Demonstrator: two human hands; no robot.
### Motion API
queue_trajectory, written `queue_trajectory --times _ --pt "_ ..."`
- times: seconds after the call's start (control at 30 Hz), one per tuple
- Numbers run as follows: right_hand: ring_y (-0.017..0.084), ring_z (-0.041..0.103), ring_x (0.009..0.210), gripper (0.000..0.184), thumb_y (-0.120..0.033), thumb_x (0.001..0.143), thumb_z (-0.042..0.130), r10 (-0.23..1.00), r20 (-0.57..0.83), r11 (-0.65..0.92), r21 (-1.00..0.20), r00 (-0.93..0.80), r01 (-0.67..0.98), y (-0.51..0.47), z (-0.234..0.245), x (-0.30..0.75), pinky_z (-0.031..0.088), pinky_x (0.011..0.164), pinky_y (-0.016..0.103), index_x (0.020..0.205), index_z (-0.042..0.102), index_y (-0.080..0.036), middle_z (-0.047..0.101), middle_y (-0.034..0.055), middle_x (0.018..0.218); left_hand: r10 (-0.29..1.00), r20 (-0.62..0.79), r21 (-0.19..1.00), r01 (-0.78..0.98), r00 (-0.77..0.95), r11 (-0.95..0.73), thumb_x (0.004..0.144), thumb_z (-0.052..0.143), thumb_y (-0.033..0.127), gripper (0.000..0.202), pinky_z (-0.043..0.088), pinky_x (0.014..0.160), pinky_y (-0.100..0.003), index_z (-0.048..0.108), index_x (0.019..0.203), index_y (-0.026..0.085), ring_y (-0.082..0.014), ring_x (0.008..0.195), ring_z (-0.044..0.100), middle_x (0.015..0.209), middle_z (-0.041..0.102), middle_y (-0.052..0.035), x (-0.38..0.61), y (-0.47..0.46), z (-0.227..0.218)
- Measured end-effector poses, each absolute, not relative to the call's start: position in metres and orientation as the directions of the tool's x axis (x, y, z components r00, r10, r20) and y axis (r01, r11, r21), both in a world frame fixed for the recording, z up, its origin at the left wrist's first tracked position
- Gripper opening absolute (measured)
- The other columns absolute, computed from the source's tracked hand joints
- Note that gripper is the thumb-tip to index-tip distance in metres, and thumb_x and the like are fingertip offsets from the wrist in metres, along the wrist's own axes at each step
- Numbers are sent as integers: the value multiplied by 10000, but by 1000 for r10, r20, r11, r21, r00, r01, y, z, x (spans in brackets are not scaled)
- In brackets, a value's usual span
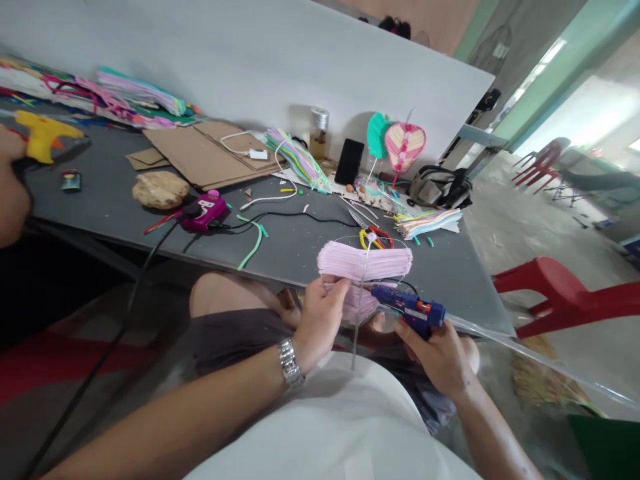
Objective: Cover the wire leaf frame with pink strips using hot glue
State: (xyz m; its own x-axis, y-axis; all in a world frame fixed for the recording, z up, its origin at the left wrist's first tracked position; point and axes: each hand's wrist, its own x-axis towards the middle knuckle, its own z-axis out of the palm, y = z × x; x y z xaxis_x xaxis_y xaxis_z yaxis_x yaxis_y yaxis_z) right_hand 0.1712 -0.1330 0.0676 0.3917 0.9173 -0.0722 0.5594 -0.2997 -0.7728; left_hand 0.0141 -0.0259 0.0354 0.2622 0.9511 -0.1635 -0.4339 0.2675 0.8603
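My left hand (320, 319), with a metal watch on its wrist, pinches a pale pink pipe-cleaner craft piece (364, 265) shaped like a fan on a thin wire stem. My right hand (436, 352) is closed round a blue hot glue gun (410, 308), its nozzle pointing left and touching the pink piece near the stem. Both hands are held over my lap, just in front of the grey table's near edge (280, 270).
Another person's hand (11, 183) at the far left holds a yellow glue gun (44, 135). On the table lie cardboard (210, 155), bundles of coloured pipe cleaners (298, 159), a magenta tool (204, 212) with a black cable, pliers (374, 237), a phone (349, 162), a pink-and-teal craft (403, 145). Red chairs (565, 300) stand right.
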Motion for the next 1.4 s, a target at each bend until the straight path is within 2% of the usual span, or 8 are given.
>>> queue_trajectory --times 0.17,0.37,0.67,1.0,1.17,1.4 --pt "134 465 468 444 -600 804 593 917 -131 -334 -768 377 546 -129 72 171 387 465 250 570 548 -225 517 -10 447 944 -151 854 -443 292 274 798 706 342 221 535 686 -276 744 869 135 -186 717 693 804 756 -61 14 -27 35" --pt "126 431 442 470 -588 792 569 908 -108 -347 -735 404 583 -128 79 166 367 446 249 492 493 -235 481 -10 409 947 -202 851 -433 251 296 750 718 344 214 508 593 -252 722 782 132 -162 618 644 698 718 -40 16 -28 39" --pt "133 437 410 465 -580 783 522 916 -111 -345 -708 385 617 -124 89 163 341 431 258 469 489 -239 499 2 387 950 -179 835 -472 254 284 736 701 320 187 494 584 -229 736 771 139 -153 621 659 672 722 -27 15 -27 47" --pt "132 443 416 513 -566 859 552 907 -67 -352 -660 415 664 -132 72 171 383 471 255 472 507 -232 509 -5 402 945 -162 827 -483 284 287 769 692 317 190 514 607 -245 755 827 148 -188 718 722 811 780 -63 15 -28 43" --pt "134 468 434 497 -562 861 566 902 -62 -361 -648 426 670 -133 71 172 393 487 249 496 542 -224 530 -6 421 937 -202 807 -493 285 324 734 716 334 200 511 584 -254 739 784 142 -186 654 703 752 764 -62 15 -29 48" --pt "137 451 405 521 -565 851 574 914 -43 -324 -673 403 665 -132 70 174 356 444 262 456 510 -232 507 -2 394 947 -198 834 -465 253 298 731 718 336 183 503 600 -254 715 743 153 -169 641 667 702 734 -35 14 -29 47"
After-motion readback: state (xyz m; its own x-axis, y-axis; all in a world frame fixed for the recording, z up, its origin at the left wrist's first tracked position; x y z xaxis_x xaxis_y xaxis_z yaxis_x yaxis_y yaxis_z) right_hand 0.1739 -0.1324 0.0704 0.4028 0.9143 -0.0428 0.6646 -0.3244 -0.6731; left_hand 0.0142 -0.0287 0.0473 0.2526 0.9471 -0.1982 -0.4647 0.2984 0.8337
